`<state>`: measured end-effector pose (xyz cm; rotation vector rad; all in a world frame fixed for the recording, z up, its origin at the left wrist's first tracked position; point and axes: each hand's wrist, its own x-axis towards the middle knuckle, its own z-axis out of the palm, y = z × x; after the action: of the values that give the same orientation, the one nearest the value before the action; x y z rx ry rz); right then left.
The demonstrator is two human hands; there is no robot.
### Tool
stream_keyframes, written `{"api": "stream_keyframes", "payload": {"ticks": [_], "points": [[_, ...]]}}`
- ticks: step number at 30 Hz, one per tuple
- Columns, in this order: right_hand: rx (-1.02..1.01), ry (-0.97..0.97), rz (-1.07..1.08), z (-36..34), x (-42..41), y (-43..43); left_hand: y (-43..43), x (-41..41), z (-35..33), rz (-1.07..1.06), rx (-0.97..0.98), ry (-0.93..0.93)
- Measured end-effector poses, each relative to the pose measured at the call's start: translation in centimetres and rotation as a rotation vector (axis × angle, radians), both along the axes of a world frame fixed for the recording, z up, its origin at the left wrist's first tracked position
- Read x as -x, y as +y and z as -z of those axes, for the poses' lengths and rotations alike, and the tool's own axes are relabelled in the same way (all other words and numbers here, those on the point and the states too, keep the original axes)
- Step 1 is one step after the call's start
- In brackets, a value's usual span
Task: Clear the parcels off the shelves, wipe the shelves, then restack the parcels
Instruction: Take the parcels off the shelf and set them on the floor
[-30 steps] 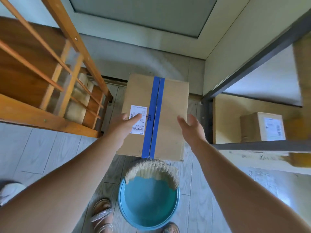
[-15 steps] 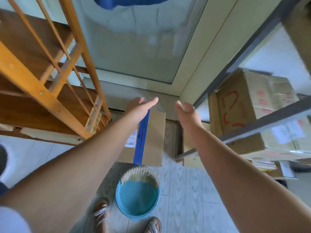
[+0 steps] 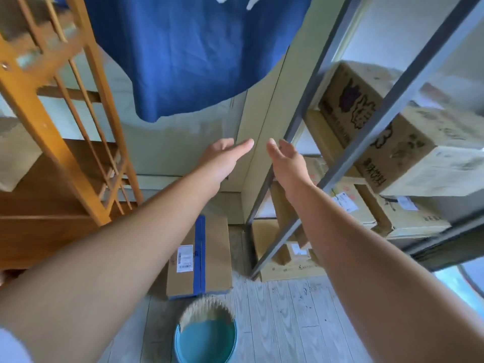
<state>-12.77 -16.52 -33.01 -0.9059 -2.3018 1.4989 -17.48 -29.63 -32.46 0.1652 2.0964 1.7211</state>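
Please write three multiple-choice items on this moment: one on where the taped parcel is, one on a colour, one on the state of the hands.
1. Where is the taped parcel?
A. on the floor by the bucket
B. on the top shelf
C. in both hands

2. What colour is its tape?
A. red
B. blue
C. white

3. How are the left hand and right hand?
A. both gripping a box
B. one holding a cloth
C. both open, holding nothing

Answers: 1 A, it lies on the floorboards just beyond the bucket; 2 B, a blue strip runs along its top; 3 C, fingers are straight in mid-air, touching nothing.
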Motion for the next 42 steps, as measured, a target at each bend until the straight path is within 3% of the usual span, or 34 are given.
{"api": "stream_keyframes", "payload": {"ticks": [18,32,42], "points": [[-0.162,0.386,0.336,-19.8,-12.9,0.2,0.2,-6.8,-17.7,0.175,-0.209,0.355],[-0.198,0.473,0.557,-22.7,-23.9,7.5,7.6,-14.0,-21.5,0.311,-0.291,0.453],[-0.268,0.491,0.627,-24.2,-34.1,18.0,18.6,-23.0,-22.1,0.404,-0.306,0.483]]}}
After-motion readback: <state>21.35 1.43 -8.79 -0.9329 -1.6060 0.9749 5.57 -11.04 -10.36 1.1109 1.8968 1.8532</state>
